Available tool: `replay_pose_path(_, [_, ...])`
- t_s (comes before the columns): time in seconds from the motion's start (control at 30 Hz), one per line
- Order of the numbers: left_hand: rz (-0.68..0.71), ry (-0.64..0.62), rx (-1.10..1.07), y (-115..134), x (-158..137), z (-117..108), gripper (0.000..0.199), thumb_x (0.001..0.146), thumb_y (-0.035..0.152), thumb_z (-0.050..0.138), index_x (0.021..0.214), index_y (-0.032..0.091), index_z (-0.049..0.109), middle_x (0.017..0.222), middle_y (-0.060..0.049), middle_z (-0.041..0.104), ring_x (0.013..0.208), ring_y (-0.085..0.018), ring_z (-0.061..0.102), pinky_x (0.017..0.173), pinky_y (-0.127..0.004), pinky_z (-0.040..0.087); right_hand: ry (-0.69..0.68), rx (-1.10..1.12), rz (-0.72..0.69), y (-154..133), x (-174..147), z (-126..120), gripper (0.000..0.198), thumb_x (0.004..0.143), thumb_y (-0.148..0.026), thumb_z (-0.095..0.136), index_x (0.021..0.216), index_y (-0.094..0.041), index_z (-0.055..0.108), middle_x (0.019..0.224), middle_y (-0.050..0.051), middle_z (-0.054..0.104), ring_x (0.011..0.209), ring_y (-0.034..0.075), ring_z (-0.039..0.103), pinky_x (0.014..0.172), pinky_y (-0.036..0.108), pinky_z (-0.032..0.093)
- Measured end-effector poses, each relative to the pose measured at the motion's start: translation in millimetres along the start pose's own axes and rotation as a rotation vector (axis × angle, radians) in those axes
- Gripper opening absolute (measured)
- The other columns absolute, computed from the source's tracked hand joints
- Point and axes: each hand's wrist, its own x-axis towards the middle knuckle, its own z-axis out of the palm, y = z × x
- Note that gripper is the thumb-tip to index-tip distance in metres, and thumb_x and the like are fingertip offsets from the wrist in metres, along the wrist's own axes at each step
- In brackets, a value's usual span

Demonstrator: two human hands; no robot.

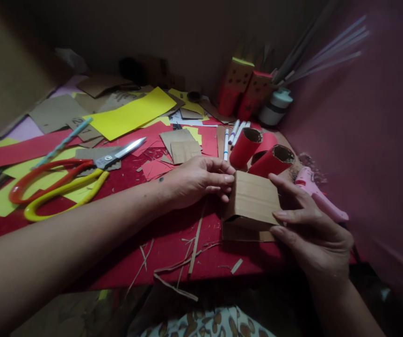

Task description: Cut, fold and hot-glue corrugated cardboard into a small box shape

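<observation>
A folded piece of brown cardboard (255,196), shaped like a small box, stands near the table's front edge on a flat cardboard piece (247,234). My left hand (201,181) presses its fingertips against the box's left side. From the right, my right hand (310,220) grips the box's edge between thumb and fingers. Just behind the box are two red-covered cardboard tubes (242,149) with open tops. Right of them lies a pink glue gun (319,194), close to my right hand.
Scissors (99,161) with red and yellow handles lie at left. Yellow paper (131,112), red paper and cardboard scraps spread across the red cloth (173,238). Markers (234,133) lie behind the tubes. Decorated holders (236,84) and a white jar (276,106) stand at the back.
</observation>
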Motion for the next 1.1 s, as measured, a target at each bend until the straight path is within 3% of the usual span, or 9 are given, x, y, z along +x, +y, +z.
replay_pose_path(0.23, [-0.019, -0.014, 0.164, 8.5, -3.3, -2.8, 0.005, 0.078, 0.016, 0.067, 0.081, 0.014, 0.063, 0.067, -0.002, 0.064, 0.059, -0.012, 0.062, 0.062, -0.026, 0.050, -0.013, 0.026, 0.050, 1.8, -1.6, -0.6, 0.032, 0.072, -0.001, 0.071, 0.094, -0.024, 0.072, 0.139, 0.007, 0.055, 0.131, 0.032, 0.047, 0.108, 0.057, 0.038])
replay_pose_path(0.37, [-0.005, -0.074, 0.324, 14.1, -6.4, -3.0, 0.018, 0.079, 0.030, 0.070, 0.086, 0.015, 0.064, 0.074, -0.004, 0.066, 0.065, -0.016, 0.065, 0.068, -0.031, 0.053, -0.013, 0.019, 0.038, 2.8, -1.4, -0.7, 0.030, 0.072, -0.002, 0.072, 0.093, -0.024, 0.071, 0.138, 0.007, 0.055, 0.130, 0.032, 0.048, 0.109, 0.057, 0.037])
replay_pose_path(0.6, [-0.007, -0.001, 0.369, 15.4, -10.7, 4.7, 0.027, 0.076, 0.030, 0.073, 0.098, 0.018, 0.064, 0.097, -0.006, 0.065, 0.080, -0.018, 0.065, 0.073, -0.031, 0.053, -0.005, 0.029, 0.040, 1.6, 0.2, 0.8, 0.027, 0.073, -0.003, 0.072, 0.092, -0.023, 0.071, 0.138, 0.009, 0.055, 0.129, 0.032, 0.049, 0.109, 0.056, 0.037])
replay_pose_path(0.83, [-0.034, -0.043, 0.336, 12.7, -13.2, 7.9, 0.021, 0.078, 0.033, 0.071, 0.092, 0.019, 0.065, 0.084, -0.003, 0.064, 0.072, -0.015, 0.061, 0.071, -0.030, 0.050, -0.013, -0.010, 0.021, 1.7, 3.1, -0.8, 0.025, 0.073, -0.010, 0.075, 0.093, -0.024, 0.072, 0.139, 0.009, 0.055, 0.129, 0.032, 0.050, 0.107, 0.055, 0.040])
replay_pose_path(1.1, [-0.054, 0.000, 0.400, 13.7, -13.5, 8.3, 0.028, 0.078, 0.037, 0.071, 0.098, 0.019, 0.066, 0.086, -0.004, 0.065, 0.069, -0.015, 0.060, 0.084, -0.039, 0.050, -0.037, -0.004, -0.007, 4.4, 3.6, -2.5, 0.030, 0.073, -0.010, 0.074, 0.098, -0.026, 0.071, 0.141, 0.008, 0.053, 0.129, 0.030, 0.051, 0.107, 0.055, 0.041])
